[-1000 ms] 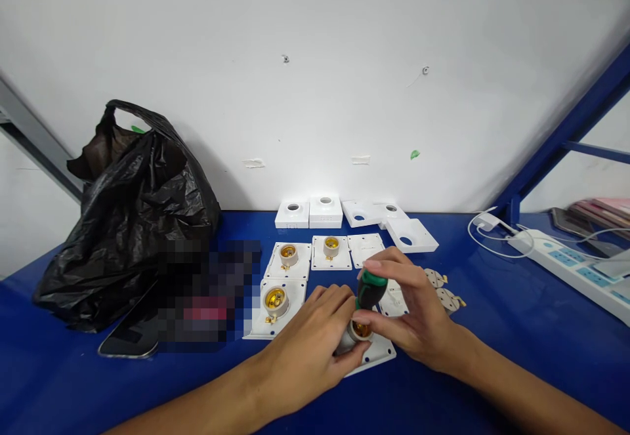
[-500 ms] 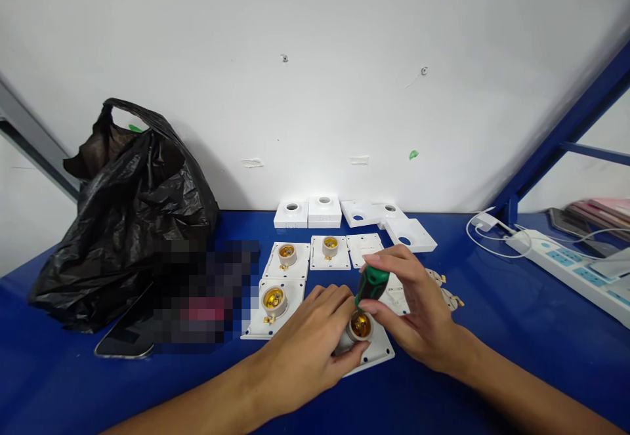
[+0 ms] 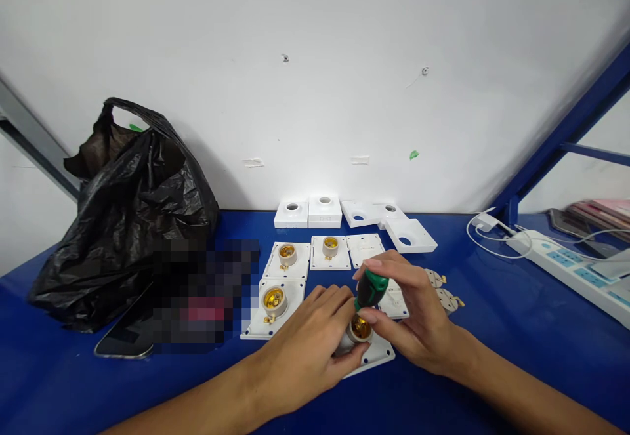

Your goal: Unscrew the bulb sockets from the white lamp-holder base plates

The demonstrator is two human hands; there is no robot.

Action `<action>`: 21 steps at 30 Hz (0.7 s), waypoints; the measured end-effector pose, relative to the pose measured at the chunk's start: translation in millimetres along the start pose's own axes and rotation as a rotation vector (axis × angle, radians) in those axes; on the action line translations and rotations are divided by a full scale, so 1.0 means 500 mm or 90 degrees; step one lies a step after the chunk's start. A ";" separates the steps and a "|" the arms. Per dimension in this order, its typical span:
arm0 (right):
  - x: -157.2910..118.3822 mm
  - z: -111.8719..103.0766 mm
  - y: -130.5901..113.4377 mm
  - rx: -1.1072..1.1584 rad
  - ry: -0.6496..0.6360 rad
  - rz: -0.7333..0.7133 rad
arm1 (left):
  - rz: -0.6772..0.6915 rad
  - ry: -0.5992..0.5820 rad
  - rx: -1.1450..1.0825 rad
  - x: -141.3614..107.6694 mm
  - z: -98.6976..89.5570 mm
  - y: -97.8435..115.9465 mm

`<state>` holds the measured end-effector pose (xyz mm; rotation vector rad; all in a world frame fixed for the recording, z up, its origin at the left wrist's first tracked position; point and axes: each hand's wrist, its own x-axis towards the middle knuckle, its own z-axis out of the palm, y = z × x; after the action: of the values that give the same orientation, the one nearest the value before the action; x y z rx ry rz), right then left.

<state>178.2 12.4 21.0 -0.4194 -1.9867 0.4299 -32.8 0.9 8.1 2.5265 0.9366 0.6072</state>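
My right hand (image 3: pixel 418 313) grips the green and black handle of a screwdriver (image 3: pixel 371 288), which leans over a lamp socket (image 3: pixel 361 329) with a brass-coloured inside. The screwdriver's tip is hidden in or behind the socket. Fingers of my left hand (image 3: pixel 319 336) wrap round the socket's left and front sides, holding it on a white square base plate (image 3: pixel 378 355). Left of my hands, another socket (image 3: pixel 274 300) sits on its own plate. Two more mounted sockets, one (image 3: pixel 287 253) beside the other (image 3: pixel 330 246), are farther back.
White covers (image 3: pixel 325 215) with round holes line the wall. Bare plates (image 3: pixel 365 249) and loose socket discs (image 3: pixel 445 298) lie behind my right hand. A black plastic bag (image 3: pixel 132 218) and a phone (image 3: pixel 125 340) are at left; a power strip (image 3: pixel 566 268) with cables is at right.
My right hand's fingers have shifted slightly on the screwdriver, and its handle has tilted a little to the right. My left hand and the socket stay put.
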 end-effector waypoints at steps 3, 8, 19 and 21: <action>0.002 0.000 -0.003 -0.020 0.004 0.002 | -0.002 0.009 -0.001 -0.001 -0.001 0.002; 0.005 -0.001 -0.007 -0.030 0.003 0.002 | -0.005 0.012 0.010 -0.002 -0.001 0.002; 0.021 -0.006 -0.025 -0.066 -0.028 -0.002 | 0.015 0.010 0.005 -0.005 0.000 -0.003; 0.024 -0.007 -0.028 -0.076 -0.034 -0.001 | 0.020 0.012 0.012 -0.005 0.000 -0.003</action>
<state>174.7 6.1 38.4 -0.4852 -2.0709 0.3254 -35.4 0.3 6.5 2.5606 0.9154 0.6345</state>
